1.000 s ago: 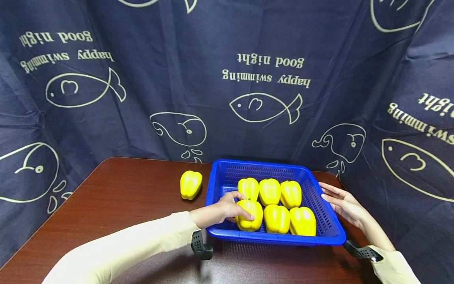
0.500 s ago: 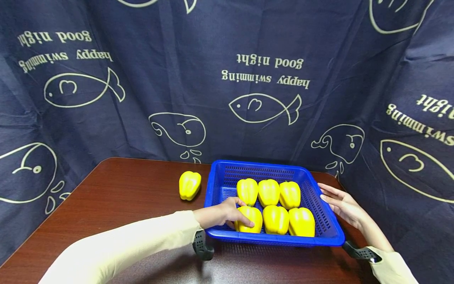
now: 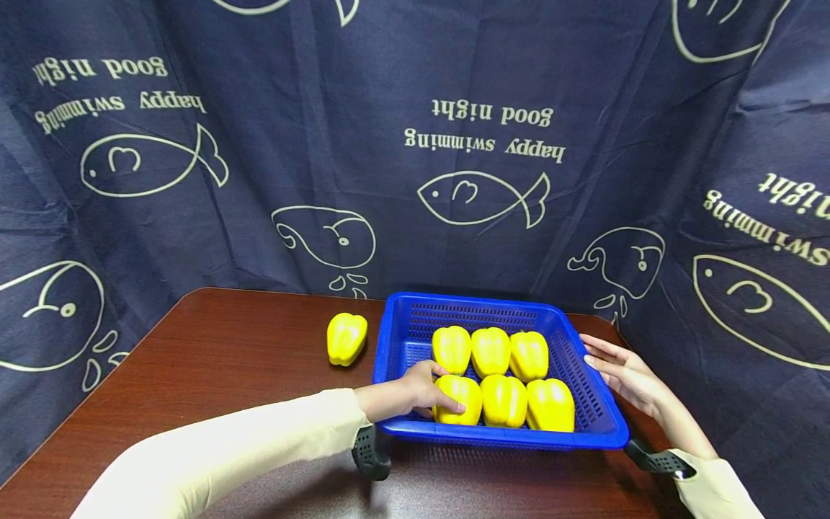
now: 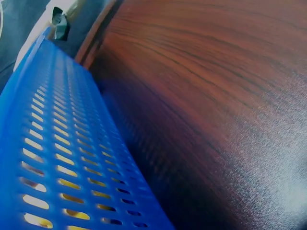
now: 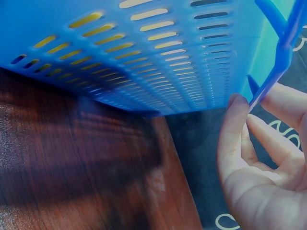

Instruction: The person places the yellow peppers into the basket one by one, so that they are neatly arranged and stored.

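**A:** Since 1 second ago, you are hardly shifting anything: your left hand (image 3: 418, 387) is staying on the same pepper, which has slid slightly toward you and now sits a touch lower in the head view, and your right hand (image 3: 624, 375) is still resting against the basket's side.

**B:** So what am I gripping right now?

**A:** Your left hand is curling its fingers over the front-left pepper (image 3: 459, 398), thumb side toward the basket's left wall, so you are holding that pepper. Your right hand is lying with fingers straight and relaxed, gripping nothing; its fingertips (image 5: 236, 125) are touching the rim at the right wall of the blue basket (image 3: 586, 386).

**B:** And where is that pepper sitting?

**A:** It is lying inside the basket, in the near row of 3, at the left end, just beside the middle pepper (image 3: 503, 400). Another row of 3 is sitting behind it, so 6 peppers are filling the basket. 1 more yellow pepper (image 3: 346, 338) is lying on the brown table (image 3: 214, 360), just left of the basket and apart from it.

**B:** Anything else around?

**A:** A dark blue curtain (image 3: 324, 144) printed with fish and whales is hanging behind the table.
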A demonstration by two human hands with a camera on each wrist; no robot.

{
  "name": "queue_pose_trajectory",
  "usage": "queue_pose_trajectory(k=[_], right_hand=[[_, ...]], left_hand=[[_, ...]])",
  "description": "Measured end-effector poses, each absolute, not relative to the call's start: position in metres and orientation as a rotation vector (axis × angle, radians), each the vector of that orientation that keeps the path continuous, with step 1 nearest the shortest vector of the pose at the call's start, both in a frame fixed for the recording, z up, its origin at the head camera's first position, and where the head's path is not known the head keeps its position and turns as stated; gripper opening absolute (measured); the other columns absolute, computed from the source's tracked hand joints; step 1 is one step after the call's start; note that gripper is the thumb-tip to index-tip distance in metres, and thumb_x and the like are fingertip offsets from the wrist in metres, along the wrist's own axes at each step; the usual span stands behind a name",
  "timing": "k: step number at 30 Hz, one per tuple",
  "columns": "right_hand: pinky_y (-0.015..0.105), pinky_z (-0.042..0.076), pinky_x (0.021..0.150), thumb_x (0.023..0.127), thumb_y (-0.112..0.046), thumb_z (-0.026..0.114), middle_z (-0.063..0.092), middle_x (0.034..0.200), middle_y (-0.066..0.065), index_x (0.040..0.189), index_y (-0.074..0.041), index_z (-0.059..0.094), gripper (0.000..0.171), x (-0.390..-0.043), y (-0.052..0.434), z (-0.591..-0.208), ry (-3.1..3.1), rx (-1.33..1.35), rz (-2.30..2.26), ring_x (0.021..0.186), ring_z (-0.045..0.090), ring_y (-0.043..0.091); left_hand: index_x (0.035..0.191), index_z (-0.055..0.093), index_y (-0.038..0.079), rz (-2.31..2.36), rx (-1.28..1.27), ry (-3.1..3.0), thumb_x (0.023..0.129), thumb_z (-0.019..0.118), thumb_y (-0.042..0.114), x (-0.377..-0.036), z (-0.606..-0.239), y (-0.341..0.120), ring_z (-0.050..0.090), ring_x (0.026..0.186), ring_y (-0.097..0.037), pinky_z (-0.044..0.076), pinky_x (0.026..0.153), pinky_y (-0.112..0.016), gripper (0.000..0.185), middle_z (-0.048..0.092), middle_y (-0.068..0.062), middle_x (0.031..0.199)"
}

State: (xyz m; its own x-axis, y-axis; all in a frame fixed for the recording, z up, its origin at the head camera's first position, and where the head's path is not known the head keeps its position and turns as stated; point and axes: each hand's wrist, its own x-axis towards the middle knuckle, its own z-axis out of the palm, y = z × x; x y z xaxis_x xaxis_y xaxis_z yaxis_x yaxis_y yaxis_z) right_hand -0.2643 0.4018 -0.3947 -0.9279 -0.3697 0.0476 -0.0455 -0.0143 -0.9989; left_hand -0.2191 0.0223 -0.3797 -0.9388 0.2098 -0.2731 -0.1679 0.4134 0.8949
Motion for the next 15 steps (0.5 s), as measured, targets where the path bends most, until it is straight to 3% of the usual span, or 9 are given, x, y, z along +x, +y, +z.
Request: queue_pose_trajectory(k=[8,15], right_hand=[[0.023,0.056,0.083,0.099,-0.003,0.047,0.065,0.116,-0.014,0.134,-0.021,0.053,0.04,-0.2648,0.402,-0.3938,2.048,-0.391,-2.021,0.1,0.067,0.008],[0.023,0.056,0.083,0.099,-0.001,0.046,0.065,0.115,-0.014,0.129,-0.025,0.057,0.04,-0.2648,0.4018,-0.395,2.035,-0.401,-2.041,0.1,0.067,0.008]], left_hand=[[0.107,0.052,0.0,1.502,0.059,2.42,0.068,0.083,0.001,-0.2165,-0.3786,0.0202,0.061,0.068,-0.024,0.059,0.058,-0.038,0.05,0.052,-0.016,0.098],[0.118,0.047,-0.004,1.596,0.033,2.237,0.075,0.075,-0.001,-0.2181,-0.3795,0.0183,0.064,0.081,-0.025,0.06,0.068,-0.04,0.051,0.051,-0.015,0.105]])
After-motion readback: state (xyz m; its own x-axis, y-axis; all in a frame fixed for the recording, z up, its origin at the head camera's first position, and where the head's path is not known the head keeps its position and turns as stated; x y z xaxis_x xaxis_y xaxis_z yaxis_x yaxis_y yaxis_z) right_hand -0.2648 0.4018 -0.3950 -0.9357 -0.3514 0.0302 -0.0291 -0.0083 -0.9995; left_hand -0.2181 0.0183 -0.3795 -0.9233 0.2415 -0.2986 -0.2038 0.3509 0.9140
